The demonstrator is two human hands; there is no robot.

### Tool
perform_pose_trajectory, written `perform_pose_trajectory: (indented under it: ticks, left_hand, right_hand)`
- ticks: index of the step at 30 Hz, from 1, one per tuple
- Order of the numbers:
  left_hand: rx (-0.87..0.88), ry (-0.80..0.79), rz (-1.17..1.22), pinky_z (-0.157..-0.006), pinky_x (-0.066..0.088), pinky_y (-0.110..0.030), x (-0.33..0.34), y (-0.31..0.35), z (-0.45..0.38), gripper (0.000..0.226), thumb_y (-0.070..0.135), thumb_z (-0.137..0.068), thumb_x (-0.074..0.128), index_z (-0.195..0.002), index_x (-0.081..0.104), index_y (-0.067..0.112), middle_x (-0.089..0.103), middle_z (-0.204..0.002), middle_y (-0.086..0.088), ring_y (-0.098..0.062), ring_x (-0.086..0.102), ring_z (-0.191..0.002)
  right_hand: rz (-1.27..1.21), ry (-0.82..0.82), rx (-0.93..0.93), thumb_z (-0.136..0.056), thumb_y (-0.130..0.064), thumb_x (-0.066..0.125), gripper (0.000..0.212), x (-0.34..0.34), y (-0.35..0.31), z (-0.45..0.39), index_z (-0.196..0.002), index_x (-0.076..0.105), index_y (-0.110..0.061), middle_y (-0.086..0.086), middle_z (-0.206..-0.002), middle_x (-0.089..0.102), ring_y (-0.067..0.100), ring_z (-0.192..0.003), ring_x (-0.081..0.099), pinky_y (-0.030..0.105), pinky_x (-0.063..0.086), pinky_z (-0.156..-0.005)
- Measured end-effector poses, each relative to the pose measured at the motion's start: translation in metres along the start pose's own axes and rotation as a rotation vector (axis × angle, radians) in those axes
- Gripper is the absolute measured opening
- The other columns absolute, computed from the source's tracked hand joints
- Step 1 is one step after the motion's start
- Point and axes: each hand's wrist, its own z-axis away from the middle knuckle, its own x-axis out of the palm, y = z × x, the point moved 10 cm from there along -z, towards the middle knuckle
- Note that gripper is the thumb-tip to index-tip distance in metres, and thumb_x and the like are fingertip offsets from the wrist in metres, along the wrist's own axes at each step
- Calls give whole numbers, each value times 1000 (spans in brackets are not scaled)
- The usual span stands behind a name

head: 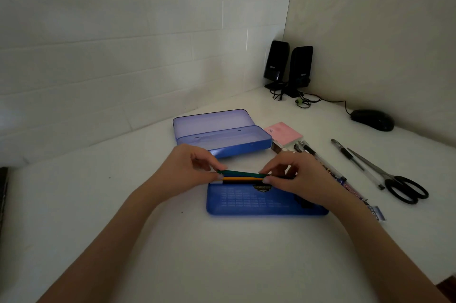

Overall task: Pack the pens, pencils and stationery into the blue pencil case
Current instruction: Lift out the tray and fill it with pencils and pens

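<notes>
An open blue pencil case lies at the back of the white desk, lid tipped away from me. A flat blue tray with printed text lies nearer to me. Over the tray's far edge I hold a small bundle of pencils, one green, one yellow and black. My left hand pinches the bundle's left end and my right hand pinches its right end. Several pens lie to the right, partly hidden behind my right hand.
A pink notepad sits right of the case. Another pen and black-handled scissors lie further right. Two black speakers with cables stand in the corner, and a black mouse rests by the right wall.
</notes>
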Motion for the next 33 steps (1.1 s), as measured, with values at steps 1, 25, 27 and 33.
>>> perform_pose_trajectory:
  ticks: [1, 25, 27, 33]
  left_hand:
    - [3, -22, -15, -70, 52, -24, 2, 0, 0, 24, 11, -64, 84, -68, 75, 33, 74, -77, 0, -17, 67, -74]
    - [43, -149, -43, -77, 54, -30, 33, -12, -3, 29, -3, -72, 74, -89, 75, 20, 72, -94, 0, -16, 65, -86]
    - [34, -142, -35, -77, 55, -28, 32, -14, -3, 31, -3, -72, 73, -89, 75, 23, 72, -94, 0, -15, 66, -86]
    - [17, -145, -21, -79, 55, -25, 32, -16, -3, 33, -4, -73, 71, -89, 75, 25, 72, -95, 0, -13, 67, -86]
  right_hand:
    - [6, -13, 0, -76, -26, 74, 10, 2, -1, 0, -86, 73, -28, -9, -75, 64, 10, -76, 58, 15, 46, -63]
    - [139, -37, -41, -74, -31, 76, 14, 23, -1, -5, -69, 68, -21, -9, -72, 63, 7, -72, 54, 23, 45, -65]
    - [114, 8, 10, -75, -31, 75, 12, 12, 3, -4, -71, 68, -22, -11, -70, 62, 6, -67, 51, 19, 40, -61]
    - [292, 423, 286, -81, -34, 68, 10, -63, 46, 13, -79, 62, -25, -11, -77, 60, 4, -69, 53, 26, 43, -59]
